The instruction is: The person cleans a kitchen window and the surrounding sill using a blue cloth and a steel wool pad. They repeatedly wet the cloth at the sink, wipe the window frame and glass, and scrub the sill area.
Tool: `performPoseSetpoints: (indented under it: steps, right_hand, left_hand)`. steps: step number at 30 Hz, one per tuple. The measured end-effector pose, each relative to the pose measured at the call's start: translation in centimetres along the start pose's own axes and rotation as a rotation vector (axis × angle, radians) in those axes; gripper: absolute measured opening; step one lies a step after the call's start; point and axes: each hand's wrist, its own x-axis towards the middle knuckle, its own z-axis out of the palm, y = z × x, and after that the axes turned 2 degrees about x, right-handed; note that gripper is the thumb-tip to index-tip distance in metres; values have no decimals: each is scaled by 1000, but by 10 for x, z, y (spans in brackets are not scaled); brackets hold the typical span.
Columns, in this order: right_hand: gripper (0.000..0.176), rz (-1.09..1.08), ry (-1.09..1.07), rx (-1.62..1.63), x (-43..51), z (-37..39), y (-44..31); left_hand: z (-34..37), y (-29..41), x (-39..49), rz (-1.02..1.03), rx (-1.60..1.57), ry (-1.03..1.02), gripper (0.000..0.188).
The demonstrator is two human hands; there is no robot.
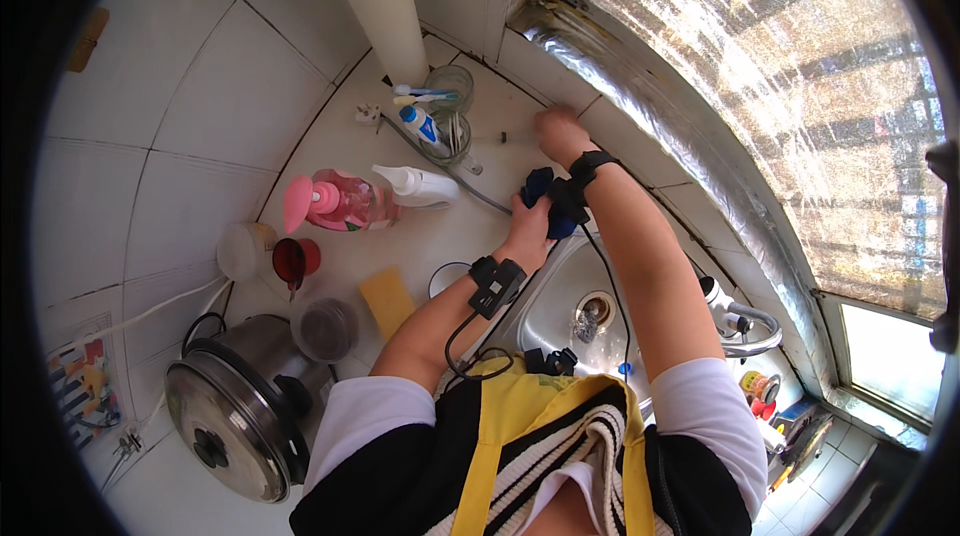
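My left hand (532,224) is closed around a dark blue object (537,185) above the counter by the sink's far corner. My right forearm and wrist strap hide part of it, so I cannot tell what it is. A grey cord (480,194) runs across the counter from a white plug (367,114) towards that hand. My right hand (561,132) is motion-blurred near the tiled wall under the window, and whether it holds anything is unclear. Left of it lies a small dark piece (503,137). Glass cups (454,89) with toothbrushes (426,96) and a toothpaste tube (423,126) stand farther left.
A pink pump bottle (349,200), a white spray bottle (417,186), a red cup (295,260) and a yellow sponge (387,302) occupy the left counter. A lidded steel pot (232,416) is nearer me. The steel sink (547,311) and faucet (750,333) lie to the right.
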Motion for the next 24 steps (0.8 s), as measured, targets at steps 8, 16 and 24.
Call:
performPoseSetpoints:
  steps: [8, 16, 24]
  right_hand:
    - [22, 82, -115, -10, -27, -26, 12]
    - [35, 105, 0, 506, 19, -46, -18]
    - [42, -251, 560, 678, 53, -33, -67]
  left_hand:
    - [-1, -4, 0, -25, 7, 21, 45]
    - [-8, -1, -5, -40, -15, 8, 53]
    - [-4, 10, 6, -39, -109, -5, 53]
